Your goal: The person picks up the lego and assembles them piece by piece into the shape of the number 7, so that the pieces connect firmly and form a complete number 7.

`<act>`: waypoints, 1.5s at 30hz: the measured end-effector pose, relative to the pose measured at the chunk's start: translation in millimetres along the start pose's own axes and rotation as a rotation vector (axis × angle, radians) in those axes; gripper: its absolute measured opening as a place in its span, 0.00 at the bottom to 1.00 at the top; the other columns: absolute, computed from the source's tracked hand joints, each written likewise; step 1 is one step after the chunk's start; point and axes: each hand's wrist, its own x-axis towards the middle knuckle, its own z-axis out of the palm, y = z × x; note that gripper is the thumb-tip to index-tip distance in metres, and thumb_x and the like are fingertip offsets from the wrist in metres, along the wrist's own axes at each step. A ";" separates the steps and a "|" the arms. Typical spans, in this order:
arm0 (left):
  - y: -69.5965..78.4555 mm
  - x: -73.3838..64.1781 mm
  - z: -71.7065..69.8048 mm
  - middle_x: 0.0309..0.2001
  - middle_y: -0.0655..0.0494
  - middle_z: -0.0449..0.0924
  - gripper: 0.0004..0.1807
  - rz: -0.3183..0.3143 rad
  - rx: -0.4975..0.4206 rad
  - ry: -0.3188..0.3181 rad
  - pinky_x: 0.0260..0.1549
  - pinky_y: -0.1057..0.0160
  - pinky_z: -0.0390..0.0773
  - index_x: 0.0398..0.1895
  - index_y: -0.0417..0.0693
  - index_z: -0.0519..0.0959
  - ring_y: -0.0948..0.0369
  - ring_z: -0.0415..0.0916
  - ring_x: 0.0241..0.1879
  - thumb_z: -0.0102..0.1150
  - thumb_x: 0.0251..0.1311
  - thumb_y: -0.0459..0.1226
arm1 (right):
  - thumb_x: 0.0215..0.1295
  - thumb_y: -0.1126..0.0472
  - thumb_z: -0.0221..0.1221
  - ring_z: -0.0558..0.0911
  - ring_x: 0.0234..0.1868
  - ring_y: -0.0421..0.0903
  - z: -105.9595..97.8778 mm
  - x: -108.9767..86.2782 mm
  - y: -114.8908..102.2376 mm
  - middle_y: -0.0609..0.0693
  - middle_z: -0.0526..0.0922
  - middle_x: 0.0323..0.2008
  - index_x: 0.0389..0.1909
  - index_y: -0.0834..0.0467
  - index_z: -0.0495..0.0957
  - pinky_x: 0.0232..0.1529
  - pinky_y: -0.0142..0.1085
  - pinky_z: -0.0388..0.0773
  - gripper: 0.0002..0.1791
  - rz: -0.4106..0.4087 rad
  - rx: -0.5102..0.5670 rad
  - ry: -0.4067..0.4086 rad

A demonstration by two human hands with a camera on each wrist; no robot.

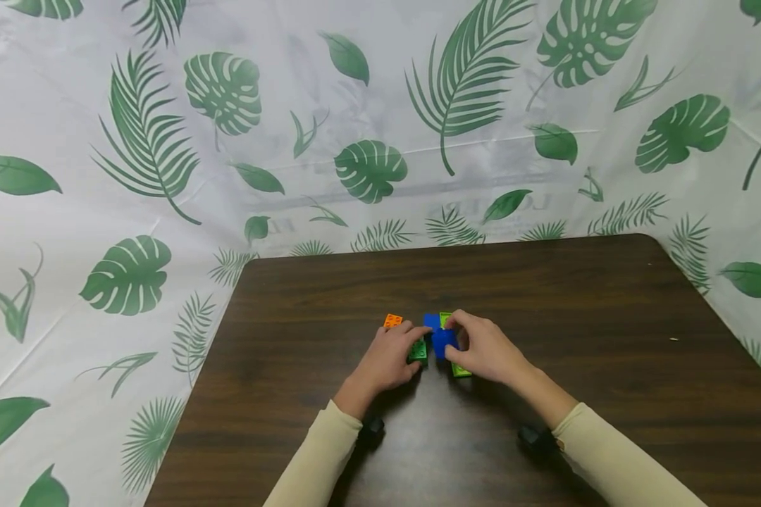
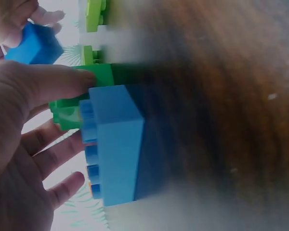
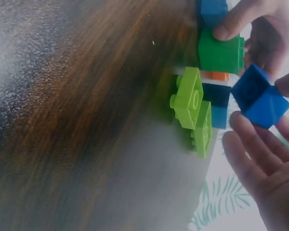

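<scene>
My left hand (image 1: 390, 355) grips a green toy building brick (image 3: 219, 50) on the table, thumb on its near side and fingers on the far side. Beside it, a long blue brick (image 2: 118, 149) stands close to my thumb, its studs turned toward the fingers. My right hand (image 1: 488, 345) holds a smaller blue brick (image 3: 260, 96) raised and tilted between thumb and fingertips, its hollow underside partly showing. Under and beside that hand lie two lime-green bricks (image 3: 187, 98), tipped on their sides. A further blue brick (image 1: 430, 322) is just past the held one.
An orange brick (image 1: 393, 320) sits beyond my left fingers, partly covered. Dark wooden table (image 1: 317, 296) spreads around both hands, its far edge against a leaf-print curtain (image 1: 368, 105). Black wrist devices (image 1: 372, 431) hang below the sleeves.
</scene>
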 end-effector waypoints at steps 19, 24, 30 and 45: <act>-11.6 -7.0 16.0 0.52 0.54 0.82 0.37 -0.115 -0.351 0.082 0.53 0.58 0.77 0.67 0.48 0.69 0.60 0.79 0.49 0.72 0.56 0.45 | 0.60 0.62 0.68 0.81 0.47 0.51 19.2 13.2 -7.9 0.50 0.80 0.50 0.62 0.56 0.76 0.50 0.46 0.80 0.27 -0.235 -0.012 0.011; -12.1 -6.8 17.4 0.52 0.55 0.82 0.36 -0.116 -0.362 0.089 0.53 0.58 0.77 0.67 0.51 0.70 0.60 0.79 0.49 0.72 0.55 0.44 | 0.60 0.63 0.68 0.81 0.50 0.48 23.4 12.9 -8.8 0.51 0.80 0.51 0.63 0.53 0.75 0.52 0.46 0.79 0.29 -0.259 -0.036 -0.004; -13.7 -6.4 16.4 0.51 0.55 0.83 0.32 -0.123 -0.349 0.101 0.52 0.58 0.77 0.62 0.50 0.74 0.60 0.79 0.49 0.74 0.53 0.44 | 0.61 0.61 0.68 0.80 0.51 0.47 22.9 13.8 -12.5 0.50 0.81 0.53 0.62 0.53 0.76 0.53 0.47 0.78 0.26 -0.260 -0.071 -0.012; -12.9 -7.3 16.6 0.48 0.57 0.83 0.28 -0.128 -0.360 0.109 0.50 0.56 0.77 0.58 0.50 0.77 0.59 0.80 0.46 0.73 0.54 0.45 | 0.60 0.61 0.68 0.76 0.37 0.41 22.5 14.7 -18.4 0.45 0.78 0.43 0.59 0.56 0.79 0.44 0.38 0.80 0.25 -0.236 -0.165 -0.029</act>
